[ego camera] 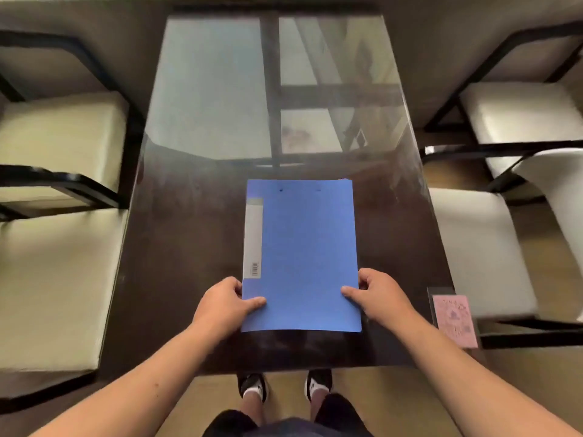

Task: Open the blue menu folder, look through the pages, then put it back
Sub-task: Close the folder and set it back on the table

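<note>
The blue menu folder [303, 247] is closed, its long side pointing away from me, over the near half of the dark glass-topped table [189, 231]. A white label strip with a barcode runs down its left side. My left hand [224, 302] grips the folder's near left edge, thumb on top of the cover. My right hand [378, 294] grips the near right edge the same way. I cannot tell whether the folder rests flat on the table or is slightly lifted.
A pink card in a clear stand [454, 320] sits at the table's near right corner. Cream-cushioned chairs with black frames stand on the left [56, 279] and on the right [482, 247]. My feet [284, 386] show below the table's near edge.
</note>
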`<state>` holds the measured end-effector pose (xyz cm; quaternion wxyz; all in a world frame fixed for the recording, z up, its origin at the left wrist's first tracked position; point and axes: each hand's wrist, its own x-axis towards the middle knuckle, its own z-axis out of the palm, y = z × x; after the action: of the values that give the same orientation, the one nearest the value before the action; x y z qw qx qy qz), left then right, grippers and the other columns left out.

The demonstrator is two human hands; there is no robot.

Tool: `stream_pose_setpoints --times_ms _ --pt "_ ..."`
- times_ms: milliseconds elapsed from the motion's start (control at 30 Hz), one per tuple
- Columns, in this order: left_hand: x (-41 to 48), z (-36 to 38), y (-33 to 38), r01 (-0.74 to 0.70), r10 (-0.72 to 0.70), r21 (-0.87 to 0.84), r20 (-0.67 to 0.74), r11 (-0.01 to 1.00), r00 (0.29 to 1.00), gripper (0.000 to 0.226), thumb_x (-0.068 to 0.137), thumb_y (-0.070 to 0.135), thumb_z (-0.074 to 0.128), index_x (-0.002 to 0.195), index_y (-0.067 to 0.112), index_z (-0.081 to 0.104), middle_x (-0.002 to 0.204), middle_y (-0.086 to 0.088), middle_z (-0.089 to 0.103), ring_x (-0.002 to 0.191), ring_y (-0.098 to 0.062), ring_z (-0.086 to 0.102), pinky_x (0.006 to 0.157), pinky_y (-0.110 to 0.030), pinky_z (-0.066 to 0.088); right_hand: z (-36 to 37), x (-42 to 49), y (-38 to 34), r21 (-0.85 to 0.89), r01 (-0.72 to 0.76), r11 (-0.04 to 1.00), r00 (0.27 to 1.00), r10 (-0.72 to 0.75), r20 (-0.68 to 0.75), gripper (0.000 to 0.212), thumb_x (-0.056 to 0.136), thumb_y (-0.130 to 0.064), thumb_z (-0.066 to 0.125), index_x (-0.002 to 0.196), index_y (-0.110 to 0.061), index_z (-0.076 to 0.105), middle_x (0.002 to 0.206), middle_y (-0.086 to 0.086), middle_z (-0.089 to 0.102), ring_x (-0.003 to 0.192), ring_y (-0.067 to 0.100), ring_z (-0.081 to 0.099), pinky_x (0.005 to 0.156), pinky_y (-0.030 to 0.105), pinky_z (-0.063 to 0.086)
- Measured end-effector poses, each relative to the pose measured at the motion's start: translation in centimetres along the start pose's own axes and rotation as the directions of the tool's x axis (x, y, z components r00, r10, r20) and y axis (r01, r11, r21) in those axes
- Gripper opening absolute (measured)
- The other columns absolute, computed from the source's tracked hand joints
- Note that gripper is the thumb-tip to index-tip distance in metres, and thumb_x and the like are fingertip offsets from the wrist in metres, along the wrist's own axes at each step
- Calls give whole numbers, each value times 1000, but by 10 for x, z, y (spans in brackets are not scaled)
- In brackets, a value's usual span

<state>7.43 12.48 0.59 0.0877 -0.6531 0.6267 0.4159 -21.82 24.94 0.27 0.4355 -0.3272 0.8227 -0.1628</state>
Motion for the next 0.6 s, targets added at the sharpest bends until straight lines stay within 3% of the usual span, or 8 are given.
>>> stream_pose_setpoints --times_ms 100,233,433,533,600 --pt "-14 31 -24 60 -62 46 37 997 997 42 71 59 85 83 26 61 82 10 71 72 -9 67 52 -32 44 22 -14 22 -63 -47 997 997 50 55 20 90 -33 76 82 -19 65 72 -1 69 60 20 67 49 35 55" --pt "-25 57 -43 97 -106 133 56 986 993 46 72 62 83 82 25 59 80 9 69 68 -9 66 49 -30 44 41 -26 40 -133 -92 987 992 102 73 25 92 -34 75 77 -20 59 77 -1 69 71 20 70 63 46 65" --pt "-23 62 -37 50 -66 292 44 955 997 52 71 69 80 85 26 55 82 9 66 69 -12 65 51 -31 49 51 -24 51 -201 -118 972 991 127 32 32 94 -39 73 77 -19 54 78 -1 66 68 16 64 54 36 52" --pt "-21 60 -34 -16 65 443 -95 897 993 76 60 75 84 98 21 47 93 3 55 79 -20 57 59 -36 47 50 -27 51 -315 -129 940 990 140 12 38 92 -48 72 78 -23 47 77 -4 63 64 13 59 48 30 38" --pt "-21 61 -34 -158 294 595 -139 788 946 93 54 76 86 119 20 50 112 -3 55 95 -26 57 71 -41 52 50 -34 47 -415 -124 901 992 106 -65 41 89 -53 74 88 -22 46 82 -6 60 66 16 59 45 31 34"
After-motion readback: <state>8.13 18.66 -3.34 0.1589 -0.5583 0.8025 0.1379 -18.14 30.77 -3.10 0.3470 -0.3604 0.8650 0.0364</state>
